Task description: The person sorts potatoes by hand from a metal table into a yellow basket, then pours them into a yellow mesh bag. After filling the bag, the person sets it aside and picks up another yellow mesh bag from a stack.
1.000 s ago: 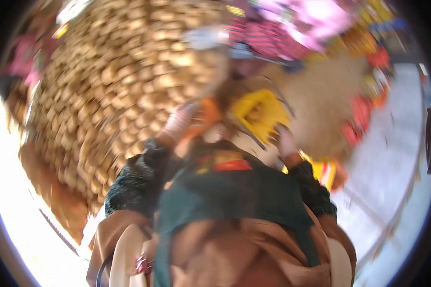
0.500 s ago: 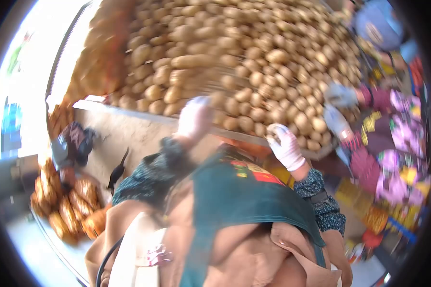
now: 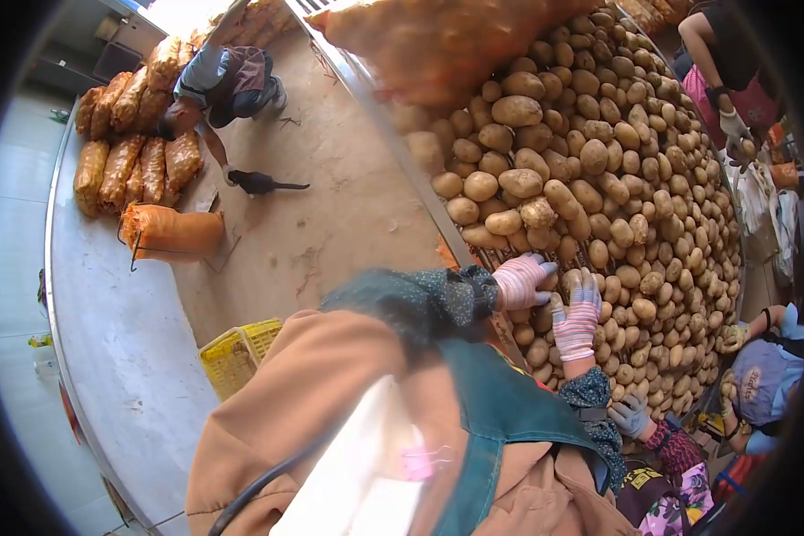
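Both my hands wear striped pink-and-white gloves and rest at the near edge of a large heap of loose potatoes (image 3: 648, 214). My left hand (image 3: 520, 281) reaches in from the left, palm down, its fingers stretched over the potatoes beside the metal rim. Just right of it, my right hand (image 3: 578, 320) lies on the heap with the fingers apart and the thumb toward the left hand. Neither hand visibly lifts a potato. The fingertips partly hide the potatoes beneath them.
A full orange mesh sack (image 3: 447, 45) hangs over the heap's far left. Left, a crouching person (image 3: 228, 85) reaches toward a small black cat (image 3: 259, 182) near stacked sacks (image 3: 116, 174) and a yellow crate (image 3: 239, 355). Other gloved workers' hands (image 3: 632, 416) touch the heap at right.
My view has swung left, showing more floor and the crouching person. My hands, apart before, are now close together on the potatoes. The right hand's curled fingers have straightened.
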`<state>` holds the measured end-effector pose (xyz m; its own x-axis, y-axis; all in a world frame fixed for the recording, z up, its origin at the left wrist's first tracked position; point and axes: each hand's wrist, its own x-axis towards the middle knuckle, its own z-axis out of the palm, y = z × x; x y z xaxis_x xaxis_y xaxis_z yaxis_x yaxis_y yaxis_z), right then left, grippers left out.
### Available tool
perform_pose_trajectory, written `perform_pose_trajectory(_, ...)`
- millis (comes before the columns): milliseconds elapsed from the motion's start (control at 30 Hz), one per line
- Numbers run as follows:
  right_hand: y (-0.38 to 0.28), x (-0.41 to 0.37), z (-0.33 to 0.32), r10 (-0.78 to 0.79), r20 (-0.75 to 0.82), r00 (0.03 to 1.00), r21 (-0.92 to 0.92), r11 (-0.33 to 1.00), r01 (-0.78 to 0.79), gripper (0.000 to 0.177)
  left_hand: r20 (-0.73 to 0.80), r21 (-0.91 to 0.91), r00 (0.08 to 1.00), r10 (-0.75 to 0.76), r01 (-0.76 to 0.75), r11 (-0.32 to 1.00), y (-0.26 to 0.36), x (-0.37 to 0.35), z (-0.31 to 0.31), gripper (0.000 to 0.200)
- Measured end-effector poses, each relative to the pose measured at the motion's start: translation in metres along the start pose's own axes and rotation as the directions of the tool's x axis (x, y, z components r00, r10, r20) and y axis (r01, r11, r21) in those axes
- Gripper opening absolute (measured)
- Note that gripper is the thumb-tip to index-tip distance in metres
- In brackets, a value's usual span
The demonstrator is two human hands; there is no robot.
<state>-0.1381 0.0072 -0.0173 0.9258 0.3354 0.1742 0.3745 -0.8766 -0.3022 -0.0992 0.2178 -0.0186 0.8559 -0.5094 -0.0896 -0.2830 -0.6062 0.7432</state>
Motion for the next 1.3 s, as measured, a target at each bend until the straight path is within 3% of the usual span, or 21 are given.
perform_pose_trajectory(167, 0.025, 0.023, 0.010, 0.025, 0.181, 0.983, -0.136, 0.991, 0.000, 0.061, 0.052, -0.132, 0.998, -0.019, 0.026, 0.991, -0.002, 0.003, -0.004, 0.064)
perform_pose_trajectory(333, 0.036, -0.006, 0.020, 0.079, 0.043, 0.996, -0.083, 0.994, -0.075, 0.061, 0.098, -0.238, 0.991, -0.086, 0.107, 0.965, -0.005, 0.007, -0.004, 0.068)
perform_pose_trajectory(400, 0.034, -0.018, 0.017, 0.092, 0.006, 0.996, -0.126, 0.988, -0.091, 0.056, 0.039, -0.409, 0.998, -0.052, 0.064, 0.910, -0.015, 0.011, 0.005, 0.067)
perform_pose_trajectory(433, 0.026, -0.015, -0.001, 0.116, 0.047, 0.992, -0.065, 0.991, -0.113, 0.051, 0.149, -0.648, 0.971, -0.188, 0.240, 0.723, 0.000, 0.011, -0.007, 0.067)
perform_pose_trajectory(467, 0.028, -0.022, -0.002, 0.115, 0.010, 0.993, 0.008, 0.993, -0.115, 0.047, 0.252, -0.658, 0.936, -0.245, 0.352, 0.666, -0.013, 0.013, 0.001, 0.066)
perform_pose_trajectory(500, 0.027, -0.025, -0.012, 0.142, 0.041, 0.989, 0.078, 0.986, -0.145, 0.046, 0.165, -0.674, 0.956, -0.243, 0.289, 0.680, -0.020, 0.014, 0.010, 0.067)
perform_pose_trajectory(567, 0.026, -0.023, -0.032, 0.147, 0.029, 0.989, 0.218, 0.964, -0.150, 0.035, 0.283, -0.781, 0.927, -0.247, 0.372, 0.502, 0.009, 0.015, -0.018, 0.067)
perform_pose_trajectory(600, 0.030, -0.024, -0.038, 0.144, 0.014, 0.989, 0.256, 0.956, -0.143, 0.031, 0.319, -0.785, 0.916, -0.241, 0.398, 0.474, 0.013, 0.016, -0.024, 0.065)
perform_pose_trajectory(700, 0.048, -0.004, -0.053, 0.081, -0.187, 0.979, 0.205, 0.978, -0.042, 0.024, 0.336, -0.785, 0.906, -0.257, 0.420, 0.455, 0.006, 0.015, -0.017, 0.065)
perform_pose_trajectory(733, 0.053, 0.007, -0.056, 0.134, -0.223, 0.965, 0.214, 0.973, -0.086, 0.023, 0.345, -0.785, 0.904, -0.252, 0.425, 0.451, 0.010, 0.016, -0.022, 0.064)
perform_pose_trajectory(800, 0.067, 0.030, -0.058, 0.216, -0.151, 0.965, 0.291, 0.942, -0.165, 0.023, 0.382, -0.792, 0.898, -0.218, 0.440, 0.424, 0.019, 0.019, -0.032, 0.062)
perform_pose_trajectory(867, 0.085, 0.049, -0.044, 0.170, -0.077, 0.982, 0.312, 0.940, -0.138, 0.027, 0.427, -0.803, 0.887, -0.175, 0.461, 0.377, 0.028, 0.021, -0.040, 0.059)
perform_pose_trajectory(900, 0.094, 0.057, -0.029, 0.109, -0.126, 0.986, 0.116, 0.989, -0.094, 0.033, 0.408, -0.819, 0.905, -0.123, 0.422, 0.389, 0.012, 0.020, -0.027, 0.057)
perform_pose_trajectory(933, 0.100, 0.063, -0.022, 0.158, -0.054, 0.986, -0.035, 0.987, -0.159, 0.039, 0.377, -0.850, 0.922, -0.091, 0.383, 0.362, -0.009, 0.016, -0.010, 0.058)
perform_pose_trajectory(967, 0.104, 0.067, -0.012, 0.173, -0.051, 0.984, -0.046, 0.984, -0.175, 0.044, 0.399, -0.780, 0.884, -0.242, 0.466, 0.417, 0.001, 0.013, -0.020, 0.061)
perform_pose_trajectory(1000, 0.102, 0.075, -0.010, 0.201, 0.042, 0.979, -0.070, 0.978, -0.198, 0.047, 0.302, -0.779, 0.916, -0.264, 0.397, 0.486, -0.004, 0.012, -0.011, 0.065)
perform_pose_trajectory(1033, 0.102, 0.074, 0.004, 0.135, -0.072, 0.988, -0.147, 0.979, -0.144, 0.048, 0.335, -0.739, 0.910, -0.244, 0.414, 0.531, 0.003, 0.013, -0.026, 0.067)
perform_pose_trajectory(1067, 0.088, 0.082, -0.006, 0.128, -0.051, 0.990, -0.081, 0.988, -0.132, 0.045, 0.265, -0.737, 0.942, -0.208, 0.337, 0.586, -0.006, 0.012, -0.018, 0.067)
perform_pose_trajectory(1133, 0.070, 0.098, -0.011, 0.045, -0.019, 0.999, 0.014, 0.999, -0.045, 0.041, 0.313, -0.754, 0.918, -0.245, 0.397, 0.523, 0.001, 0.013, -0.025, 0.069)
perform_pose_trajectory(1200, 0.052, 0.123, -0.026, -0.169, -0.036, 0.985, -0.005, 0.986, 0.169, 0.042, 0.367, -0.766, 0.900, -0.236, 0.436, 0.472, -0.005, 0.015, -0.021, 0.068)
perform_pose_trajectory(1300, 0.065, 0.142, -0.015, -0.101, 0.124, 0.987, -0.354, 0.925, 0.139, 0.047, 0.336, -0.810, 0.909, -0.244, 0.412, 0.418, -0.005, 0.013, -0.018, 0.069)
